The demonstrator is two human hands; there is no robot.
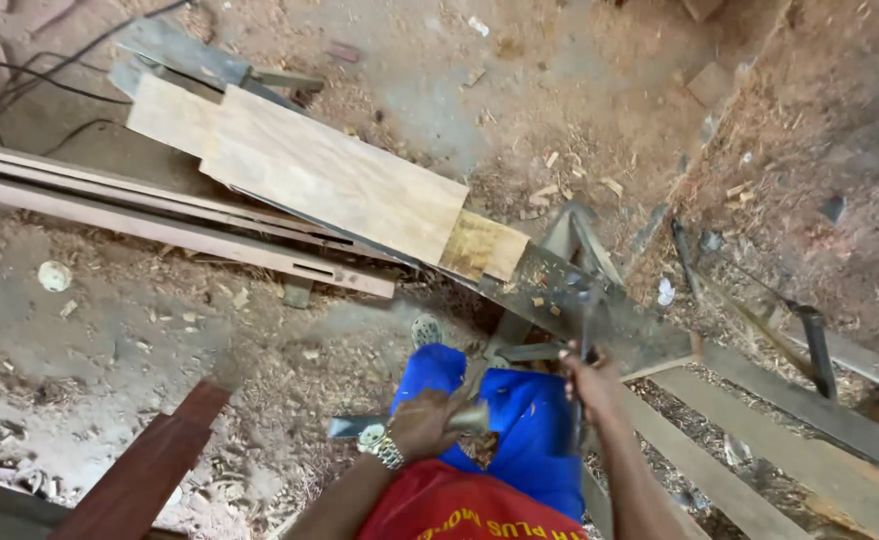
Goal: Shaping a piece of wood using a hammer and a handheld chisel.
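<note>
Hands at a metal machine bed (600, 310), near to far. Left hand (425, 425), with a wristwatch (380, 445), is clenched on a hammer-like tool (360, 427) just short of the bed; right hand (590, 380) grips a thin dark upright metal piece (582, 340) at the bed's near edge. The step appears to be adjusting or striking this piece; the next move likely calls for a steady hold and accurate aim. Beyond, pale smooth planks (330, 180) rest on the bed, above a sawdust-strewn floor (160, 330).
</note>
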